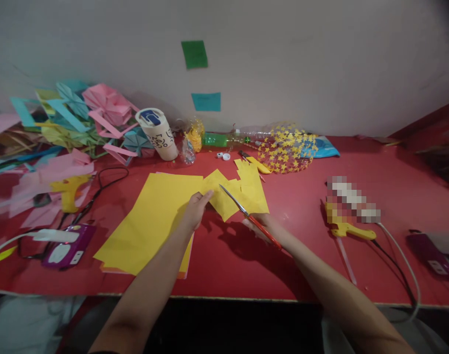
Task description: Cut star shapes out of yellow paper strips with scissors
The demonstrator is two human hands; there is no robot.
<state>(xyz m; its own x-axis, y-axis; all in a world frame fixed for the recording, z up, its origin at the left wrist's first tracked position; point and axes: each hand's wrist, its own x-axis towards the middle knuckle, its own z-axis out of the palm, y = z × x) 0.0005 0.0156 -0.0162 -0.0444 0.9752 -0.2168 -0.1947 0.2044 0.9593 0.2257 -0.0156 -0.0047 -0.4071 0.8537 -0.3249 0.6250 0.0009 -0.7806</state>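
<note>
My left hand (pixel 196 211) pinches a small square-cornered piece of yellow paper (pixel 224 206) between thumb and fingers. Scissors with red handles (pixel 261 227) are in my right hand (pixel 271 225), their blades pointing up and left across the paper; the blades look closed together or nearly so. Behind them lie more cut pieces of yellow paper (pixel 254 189) with stepped edges. Under my left forearm rests a stack of yellow sheets (pixel 146 221), with orange and pink edges showing beneath. The fingers of my right hand are partly hidden by the handles.
Yellow glue guns lie at left (pixel 70 192) and right (pixel 351 230), with cords and a purple power strip (pixel 69 248). Folded paper decorations (pixel 108 105) crowd the back left beside a white cup (pixel 160 140). Plastic bottles and star-patterned wrap (pixel 286 150) sit along the wall.
</note>
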